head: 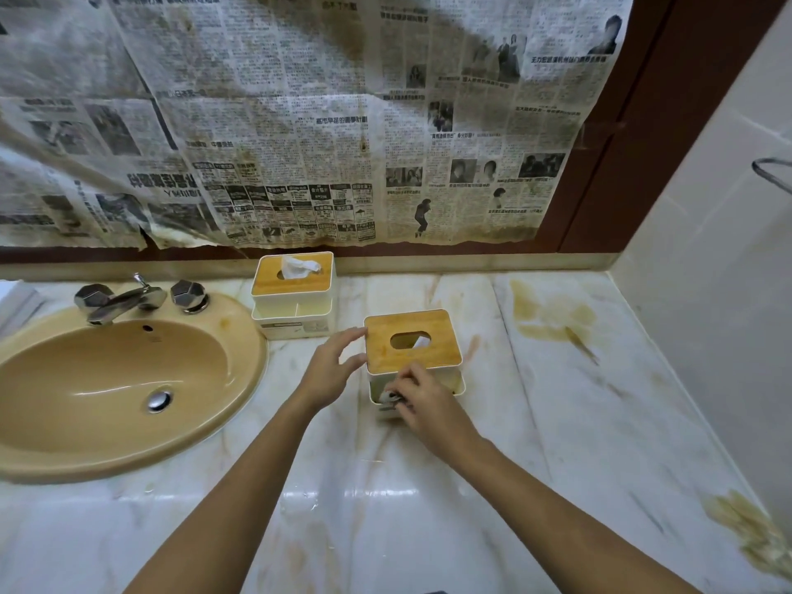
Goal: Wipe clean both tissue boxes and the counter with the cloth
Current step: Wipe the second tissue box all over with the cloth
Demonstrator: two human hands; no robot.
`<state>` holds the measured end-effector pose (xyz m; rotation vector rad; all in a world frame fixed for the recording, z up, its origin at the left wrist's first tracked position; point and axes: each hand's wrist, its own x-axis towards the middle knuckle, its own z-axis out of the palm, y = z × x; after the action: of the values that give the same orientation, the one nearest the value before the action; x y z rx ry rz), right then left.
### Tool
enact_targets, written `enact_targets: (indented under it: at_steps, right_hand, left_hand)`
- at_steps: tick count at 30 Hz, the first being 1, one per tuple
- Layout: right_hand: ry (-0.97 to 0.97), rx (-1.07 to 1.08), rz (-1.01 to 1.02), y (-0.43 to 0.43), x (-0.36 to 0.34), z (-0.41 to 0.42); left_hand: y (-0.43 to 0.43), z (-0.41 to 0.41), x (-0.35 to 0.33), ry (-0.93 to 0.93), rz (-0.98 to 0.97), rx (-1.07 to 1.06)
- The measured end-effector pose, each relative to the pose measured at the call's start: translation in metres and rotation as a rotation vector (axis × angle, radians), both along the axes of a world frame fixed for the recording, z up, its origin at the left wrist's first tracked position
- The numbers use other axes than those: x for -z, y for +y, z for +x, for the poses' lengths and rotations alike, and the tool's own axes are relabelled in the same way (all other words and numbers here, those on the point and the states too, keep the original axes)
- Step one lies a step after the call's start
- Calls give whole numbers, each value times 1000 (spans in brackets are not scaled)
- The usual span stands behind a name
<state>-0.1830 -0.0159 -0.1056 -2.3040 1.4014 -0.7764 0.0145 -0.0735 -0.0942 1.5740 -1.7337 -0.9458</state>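
Though grimy, marble counter (428, 486) (bathrm, sink (107, 362))

Two bare forearms reach forward from the lower edge, converging. The left hand (332, 368) is held with fingers straight, thumb spread wide from the forefinger. The right hand (424, 400), knuckles up, curls its fingers to pinch a small grey item (392, 398).

- I count two tissue boxes: centre box (413, 342), rear box (292, 278) above-left of it.
- Two hands: left hand (330, 370), right hand (424, 400).
- One cloth (391, 398).
- One sink (107, 370).
- One faucet (122, 300), two knobs (188, 295).
- Two stains (553, 315), right side.
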Motion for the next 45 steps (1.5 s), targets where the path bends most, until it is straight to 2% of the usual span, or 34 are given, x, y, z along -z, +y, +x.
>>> enact_targets:
  at_steps: [2, 4, 9, 13, 18, 21, 24, 28, 31, 33, 35, 38, 43, 45]
  right_hand:
    - [77, -11, -111, 8, 10, 4]
    - [134, 71, -165, 14, 15, 4]
    - [-36, 298, 98, 12, 13, 4]
    - [-160, 346, 181, -2, 3, 30]
    - [39, 227, 74, -6, 12, 45]
    - [144, 248, 70, -10, 15, 29]
    - [15, 256, 161, -9, 6, 13]
    - [-165, 385, -1, -9, -7, -4]
    - [-231, 338, 7, -7, -5, 1]
    - [-191, 228, 70, -3, 3, 15]
    - [-69, 135, 102, 0, 13, 29]
    - [-68, 213, 184, -4, 14, 36]
    - [-443, 390, 164, 3, -7, 18]
    - [-510, 401, 127, 4, -10, 11]
  left_hand:
    - [-6, -3, 7, 12, 11, 32]
    - [-9, 0, 14, 26, 33, 42]
    - [-12, 8, 30, -34, 30, 59]
    - [-10, 6, 28, -54, 34, 58]
    - [-9, 8, 23, -97, 60, 55]
    - [-11, 10, 24, -109, 67, 50]
    - [-12, 12, 26, -86, 66, 54]
    - [-13, 13, 28, -62, 69, 50]
    - [-13, 13, 29, -63, 74, 46]
    - [-14, 14, 31, -47, 75, 53]
    - [-15, 16, 33, -36, 80, 59]
    - [-17, 17, 36, -34, 84, 66]
    - [-17, 15, 34, 45, 58, 84]
    - [-15, 13, 32, 72, 54, 90]
